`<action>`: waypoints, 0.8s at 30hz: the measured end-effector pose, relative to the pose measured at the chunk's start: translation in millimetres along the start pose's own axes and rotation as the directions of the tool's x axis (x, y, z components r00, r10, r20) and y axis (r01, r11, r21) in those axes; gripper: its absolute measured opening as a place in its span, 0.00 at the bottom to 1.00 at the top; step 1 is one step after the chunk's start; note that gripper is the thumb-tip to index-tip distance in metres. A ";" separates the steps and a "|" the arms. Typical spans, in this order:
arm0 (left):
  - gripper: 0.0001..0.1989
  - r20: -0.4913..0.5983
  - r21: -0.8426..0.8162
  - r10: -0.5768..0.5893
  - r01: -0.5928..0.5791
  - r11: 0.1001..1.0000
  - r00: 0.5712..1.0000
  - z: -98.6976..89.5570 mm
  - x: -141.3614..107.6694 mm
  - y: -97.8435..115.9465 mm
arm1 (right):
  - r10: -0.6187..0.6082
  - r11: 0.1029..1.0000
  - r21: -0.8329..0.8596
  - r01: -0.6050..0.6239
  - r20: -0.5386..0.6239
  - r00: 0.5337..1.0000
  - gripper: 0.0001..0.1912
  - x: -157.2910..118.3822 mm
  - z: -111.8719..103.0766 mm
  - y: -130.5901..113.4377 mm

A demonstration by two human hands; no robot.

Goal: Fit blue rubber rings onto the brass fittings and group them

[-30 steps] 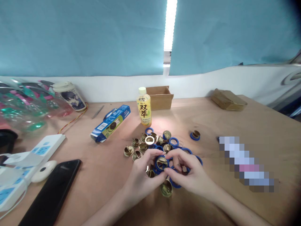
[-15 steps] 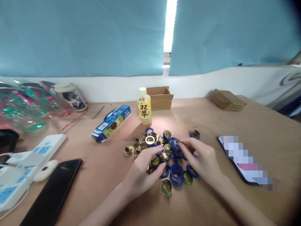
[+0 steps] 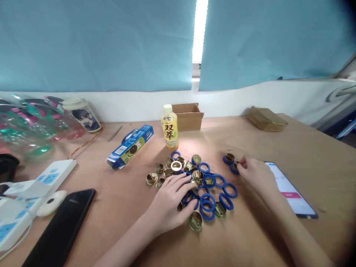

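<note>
Brass-coloured metal piece with a blue ring (image 3: 235,169), half hidden: the right hand (image 3: 258,178) pinches it, just beside a matching piece (image 3: 228,158), having swung out from the heap of shiny round metal pins (image 3: 196,220) and smooth blue rings (image 3: 207,202). The left hand (image 3: 172,198), loosely open, covers some.

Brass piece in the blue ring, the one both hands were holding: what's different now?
The right hand has carried the brass piece rightward, off the pile, to beside another ringed piece; its fingers still hold it. The left hand has let go and is at the pile. The bottle and blue box stayed put.
</note>
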State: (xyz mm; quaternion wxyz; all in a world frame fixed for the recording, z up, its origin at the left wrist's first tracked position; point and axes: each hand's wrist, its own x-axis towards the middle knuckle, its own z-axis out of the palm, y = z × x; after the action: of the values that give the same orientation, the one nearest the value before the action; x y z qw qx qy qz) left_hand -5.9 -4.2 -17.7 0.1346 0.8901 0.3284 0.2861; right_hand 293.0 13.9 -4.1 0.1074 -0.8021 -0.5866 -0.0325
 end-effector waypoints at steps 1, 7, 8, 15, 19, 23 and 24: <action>0.18 0.011 0.015 0.004 -0.004 1.000 1.000 -0.1 0.0 0.0 | 0.017 1.000 -0.019 -0.018 -0.022 1.000 0.06 0.1 0.4 0.0; 0.17 -0.001 0.056 0.044 -0.044 0.997 0.999 4.8 -0.6 -2.8 | -0.152 0.952 0.245 0.183 -0.138 0.979 0.05 -5.6 -5.0 -18.2; 0.16 -0.012 0.051 0.050 -0.050 0.997 0.999 6.1 -0.9 -3.6 | -0.257 0.890 0.354 0.288 -0.131 0.957 0.04 -8.7 -6.4 -24.0; 0.11 -0.049 0.034 0.041 -0.040 0.999 0.998 10.7 -3.1 -5.6 | -0.631 0.594 0.586 0.551 -0.086 0.771 0.02 -29.4 -3.7 -54.0; 0.12 -0.038 0.039 0.030 -0.028 0.999 0.999 10.4 -4.4 -4.1 | -0.599 0.591 0.617 0.520 -0.096 0.795 0.03 -28.4 1.1 -52.9; 0.13 -0.033 0.030 0.028 -0.027 0.999 0.999 10.8 -4.1 -4.5 | -0.520 0.572 0.710 0.411 -0.073 0.851 0.05 -27.4 -2.1 -51.6; 0.13 -0.029 0.027 0.026 -0.025 0.999 0.999 10.8 -3.7 -4.6 | -0.489 0.571 0.734 0.369 -0.057 0.870 0.06 -27.6 -3.6 -51.6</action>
State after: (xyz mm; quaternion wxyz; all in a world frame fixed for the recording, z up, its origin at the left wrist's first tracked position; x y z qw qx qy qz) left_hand -4.1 -3.8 -29.9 0.1145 0.8915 0.3228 0.2966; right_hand 235.9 2.3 1.4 0.3586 -0.5257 -0.7338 0.2379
